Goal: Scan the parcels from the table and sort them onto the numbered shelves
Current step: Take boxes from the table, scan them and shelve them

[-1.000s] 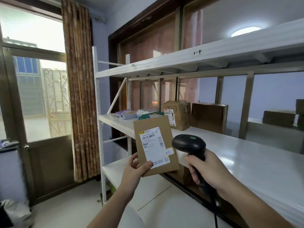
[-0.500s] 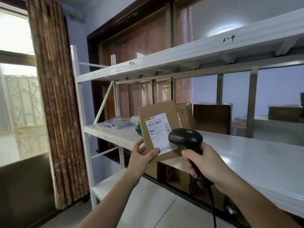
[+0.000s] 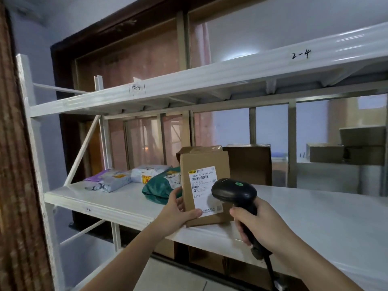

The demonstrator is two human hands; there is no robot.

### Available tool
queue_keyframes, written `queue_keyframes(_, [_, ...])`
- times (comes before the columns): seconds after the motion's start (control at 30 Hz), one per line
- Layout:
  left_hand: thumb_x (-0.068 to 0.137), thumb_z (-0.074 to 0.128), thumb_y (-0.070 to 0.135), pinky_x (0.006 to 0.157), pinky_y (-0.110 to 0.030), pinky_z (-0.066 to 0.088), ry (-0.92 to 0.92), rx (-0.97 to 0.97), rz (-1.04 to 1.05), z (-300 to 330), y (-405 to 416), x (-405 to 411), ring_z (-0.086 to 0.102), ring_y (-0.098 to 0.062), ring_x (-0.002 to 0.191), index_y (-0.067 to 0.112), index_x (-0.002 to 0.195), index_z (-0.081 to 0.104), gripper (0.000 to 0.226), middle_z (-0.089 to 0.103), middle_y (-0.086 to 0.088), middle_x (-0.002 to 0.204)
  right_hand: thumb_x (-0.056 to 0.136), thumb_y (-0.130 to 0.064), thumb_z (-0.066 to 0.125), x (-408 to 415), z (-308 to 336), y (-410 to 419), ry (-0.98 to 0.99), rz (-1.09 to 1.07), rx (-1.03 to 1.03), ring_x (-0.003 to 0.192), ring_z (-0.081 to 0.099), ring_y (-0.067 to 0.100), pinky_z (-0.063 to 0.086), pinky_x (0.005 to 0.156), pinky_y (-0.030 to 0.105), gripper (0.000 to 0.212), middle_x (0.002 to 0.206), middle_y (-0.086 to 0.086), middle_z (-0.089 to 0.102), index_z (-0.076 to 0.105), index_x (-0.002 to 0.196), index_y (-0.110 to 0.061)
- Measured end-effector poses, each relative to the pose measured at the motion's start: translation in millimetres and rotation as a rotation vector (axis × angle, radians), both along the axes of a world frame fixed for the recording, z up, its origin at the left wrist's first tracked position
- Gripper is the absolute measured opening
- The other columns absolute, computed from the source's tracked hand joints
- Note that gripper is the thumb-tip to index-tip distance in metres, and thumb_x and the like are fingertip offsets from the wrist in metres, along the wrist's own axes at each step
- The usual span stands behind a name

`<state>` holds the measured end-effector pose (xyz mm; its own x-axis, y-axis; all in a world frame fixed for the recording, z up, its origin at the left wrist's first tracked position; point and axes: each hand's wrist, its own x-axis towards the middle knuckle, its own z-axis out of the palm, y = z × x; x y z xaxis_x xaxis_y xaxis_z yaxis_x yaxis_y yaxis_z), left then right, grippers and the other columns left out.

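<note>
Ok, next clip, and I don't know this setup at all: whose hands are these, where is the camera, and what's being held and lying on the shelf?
No robot here: a person works with two bare hands, and the single camera sits on their head, looking forward and down. The left hand holds a flat brown parcel upright, its white label facing the camera. The right hand grips a black handheld scanner with a cable, its head right beside the label. Behind them is a white shelf carrying a green bag, two pale soft mailers and brown boxes. The shelf edge above is hand-marked "2-4".
</note>
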<state>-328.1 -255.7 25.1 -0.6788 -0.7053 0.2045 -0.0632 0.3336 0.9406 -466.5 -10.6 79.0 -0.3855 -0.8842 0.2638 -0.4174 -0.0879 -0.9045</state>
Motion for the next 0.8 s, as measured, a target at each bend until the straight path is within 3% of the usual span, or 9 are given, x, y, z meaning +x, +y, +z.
queue_keyframes(0.1, [0.078,0.092,0.019,0.098,-0.029,0.056,-0.058,-0.014,0.005,8,-20,-8,0.062,-0.010,0.122,0.031,0.161,0.004,0.122,0.057,0.003,0.144,0.099,-0.019,0.058,0,2,-17,0.018,-0.018,-0.005,0.048,0.054,0.020,0.051,0.056,0.031,0.015,0.056,0.005,0.057,0.057,0.085,-0.013])
queue_keyframes(0.17, [0.078,0.091,0.019,0.104,-0.035,0.053,-0.066,-0.047,0.007,11,-30,-14,0.062,-0.011,0.122,0.034,0.161,-0.001,0.125,0.060,0.008,0.139,0.099,-0.018,0.058,2,1,-26,0.027,-0.031,-0.008,0.048,0.054,0.020,0.051,0.056,0.032,0.015,0.055,0.006,0.057,0.057,0.084,-0.013])
queue_keyframes(0.23, [0.071,0.096,0.024,0.114,-0.046,0.048,0.011,-0.085,0.022,10,-40,-23,0.060,-0.015,0.128,0.039,0.160,0.000,0.132,0.059,0.007,0.143,0.099,-0.019,0.058,5,0,-34,0.028,-0.056,-0.004,0.048,0.054,0.020,0.051,0.057,0.031,0.016,0.055,0.005,0.057,0.057,0.084,-0.012])
queue_keyframes(0.37, [0.042,0.104,0.050,0.114,-0.053,0.047,0.173,-0.155,0.105,7,-49,-46,0.055,-0.015,0.137,0.051,0.153,0.012,0.144,0.054,0.010,0.148,0.098,-0.019,0.058,10,-2,-43,0.024,-0.136,0.005,0.048,0.054,0.021,0.050,0.057,0.029,0.014,0.056,0.008,0.058,0.057,0.086,-0.014])
queue_keyframes(0.43, [0.052,0.103,0.037,0.115,-0.053,0.047,0.198,-0.187,0.126,7,-54,-55,0.052,-0.015,0.138,0.048,0.154,0.012,0.137,0.054,0.010,0.146,0.098,-0.018,0.058,15,-4,-47,0.011,-0.192,-0.005,0.048,0.054,0.020,0.050,0.054,0.028,0.014,0.056,0.008,0.058,0.057,0.086,-0.011])
queue_keyframes(0.53, [0.066,0.099,0.016,0.121,-0.050,0.039,0.218,-0.193,0.181,4,-62,-64,0.044,-0.016,0.144,0.029,0.160,0.010,0.131,0.048,0.010,0.148,0.098,-0.018,0.058,25,-8,-53,-0.025,-0.274,0.005,0.047,0.054,0.020,0.050,0.055,0.030,0.019,0.056,0.007,0.057,0.057,0.083,-0.006])
queue_keyframes(0.67, [0.065,0.099,0.024,0.117,-0.058,0.042,0.164,-0.247,0.281,-1,-69,-72,0.036,-0.022,0.152,0.049,0.151,0.010,0.126,0.038,0.000,0.162,0.098,-0.018,0.057,44,-15,-62,-0.058,-0.363,0.036,0.048,0.054,0.022,0.050,0.057,0.033,0.017,0.057,0.008,0.057,0.057,0.085,-0.007])
queue_keyframes(0.7, [0.067,0.098,0.024,0.118,-0.058,0.042,0.149,-0.278,0.300,-2,-69,-72,0.033,-0.024,0.153,0.047,0.152,0.009,0.125,0.035,-0.002,0.163,0.097,-0.018,0.057,49,-17,-64,-0.067,-0.381,0.042,0.048,0.054,0.022,0.050,0.057,0.033,0.016,0.057,0.008,0.057,0.057,0.086,-0.008])
queue_keyframes(0.8, [0.074,0.094,0.021,0.125,-0.050,0.031,0.107,-0.449,0.370,0,-63,-71,0.022,-0.030,0.155,0.018,0.161,0.008,0.123,0.022,-0.010,0.166,0.097,-0.017,0.057,61,-21,-65,-0.080,-0.433,0.052,0.047,0.053,0.021,0.049,0.055,0.032,0.014,0.057,0.007,0.056,0.056,0.086,-0.008])
